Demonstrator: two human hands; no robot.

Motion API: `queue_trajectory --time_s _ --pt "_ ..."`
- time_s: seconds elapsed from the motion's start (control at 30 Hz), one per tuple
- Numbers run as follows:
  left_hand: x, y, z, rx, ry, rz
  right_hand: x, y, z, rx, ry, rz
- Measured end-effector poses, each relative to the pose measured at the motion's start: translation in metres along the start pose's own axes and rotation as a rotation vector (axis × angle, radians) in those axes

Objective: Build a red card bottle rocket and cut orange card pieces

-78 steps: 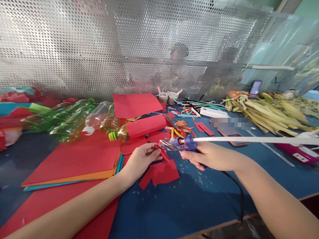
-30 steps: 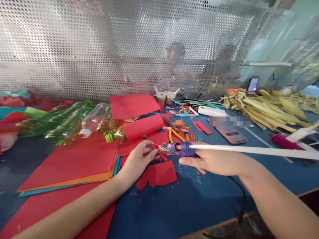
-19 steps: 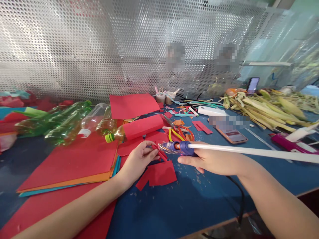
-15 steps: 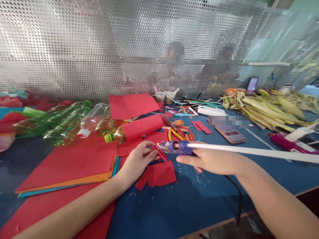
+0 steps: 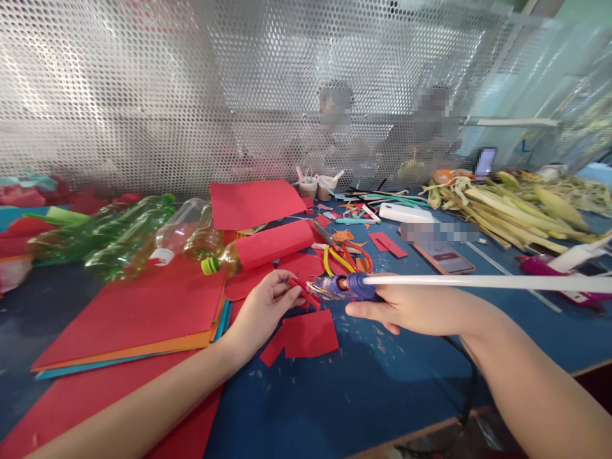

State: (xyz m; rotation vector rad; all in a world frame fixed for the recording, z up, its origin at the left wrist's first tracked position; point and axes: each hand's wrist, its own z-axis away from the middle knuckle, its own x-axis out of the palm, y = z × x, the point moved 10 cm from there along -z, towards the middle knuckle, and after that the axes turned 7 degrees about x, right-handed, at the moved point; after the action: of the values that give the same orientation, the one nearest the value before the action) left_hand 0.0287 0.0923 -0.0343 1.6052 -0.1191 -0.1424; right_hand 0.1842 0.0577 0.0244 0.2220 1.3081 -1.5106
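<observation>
Between the thumb and fingers of my left hand (image 5: 270, 299) is a narrow folded strip of red paper (image 5: 310, 297). My right hand (image 5: 415, 307) is wrapped round a blue hot glue gun (image 5: 356, 286), with a long white glue stick (image 5: 459, 281) sticking out of its back. The gun's nozzle, covered in clear stringy glue, is right by the strip; whether they touch I cannot tell. Below lie cut pieces of red paper (image 5: 312, 334). Just behind the gun are scissors (image 5: 340, 258) with yellow and orange handles. A bottle wrapped in red paper (image 5: 275, 244) lies behind my left hand.
A stack of coloured paper (image 5: 138, 312) covers the left of the blue table (image 5: 306, 408). Several plastic bottles (image 5: 129, 245) lie behind it. At right are a phone (image 5: 442, 255), a magenta glue gun (image 5: 540, 264) and dried husks (image 5: 516, 204). A dark cord (image 5: 471, 382) hangs at the front edge.
Over the last half second the glue gun has drawn back slightly to the right from the strip. Its glue stick now lies more level. My left hand stays nearly still with the strip.
</observation>
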Motion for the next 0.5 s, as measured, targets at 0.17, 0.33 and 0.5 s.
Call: queue_trajectory --time_s 0.17,0.33,0.5 --pt "-0.0021 0.0004 0.0 0.012 0.024 0.017 -0.0026 -0.0014 0.0013 -0.029 0.024 0.052" --pt "-0.0035 0.0007 0.0001 0.017 0.044 0.029 -0.0048 0.0025 0.0022 -0.016 0.044 0.108" --pt "-0.0043 0.0013 0.0005 0.004 0.064 0.048 -0.0037 0.004 0.0035 -0.002 0.012 0.12"
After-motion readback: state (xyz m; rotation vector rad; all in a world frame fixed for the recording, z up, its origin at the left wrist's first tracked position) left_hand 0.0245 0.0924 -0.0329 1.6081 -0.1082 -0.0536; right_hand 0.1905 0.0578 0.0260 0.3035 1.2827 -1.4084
